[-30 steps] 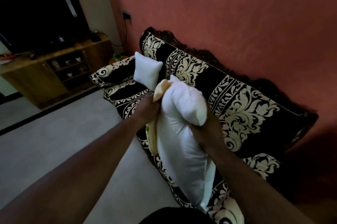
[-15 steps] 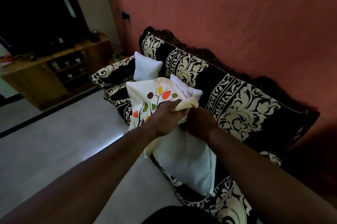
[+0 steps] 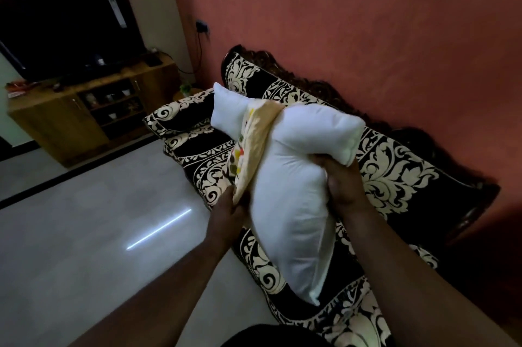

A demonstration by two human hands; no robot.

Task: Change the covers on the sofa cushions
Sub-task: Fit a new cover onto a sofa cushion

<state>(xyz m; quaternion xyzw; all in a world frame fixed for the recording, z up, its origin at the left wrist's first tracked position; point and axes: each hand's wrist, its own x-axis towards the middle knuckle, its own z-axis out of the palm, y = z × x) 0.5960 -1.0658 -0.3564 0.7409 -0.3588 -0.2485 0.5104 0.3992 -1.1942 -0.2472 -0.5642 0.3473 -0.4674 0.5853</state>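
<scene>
Left hand (image 3: 229, 211) pinching the leaf-print cover (image 3: 252, 146), right hand (image 3: 340, 180) clenched on the white cushion insert (image 3: 285, 194) between both hands, patterned sofa (image 3: 395, 174) beyond them

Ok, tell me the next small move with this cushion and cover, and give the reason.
Probably draw the printed cover further over the folded end of the white cushion insert. The left hand grips the cover's lower edge, the right hand squeezes the insert where it is bent, and most of the insert is bare, with the cover bunched along its left side only.
</scene>
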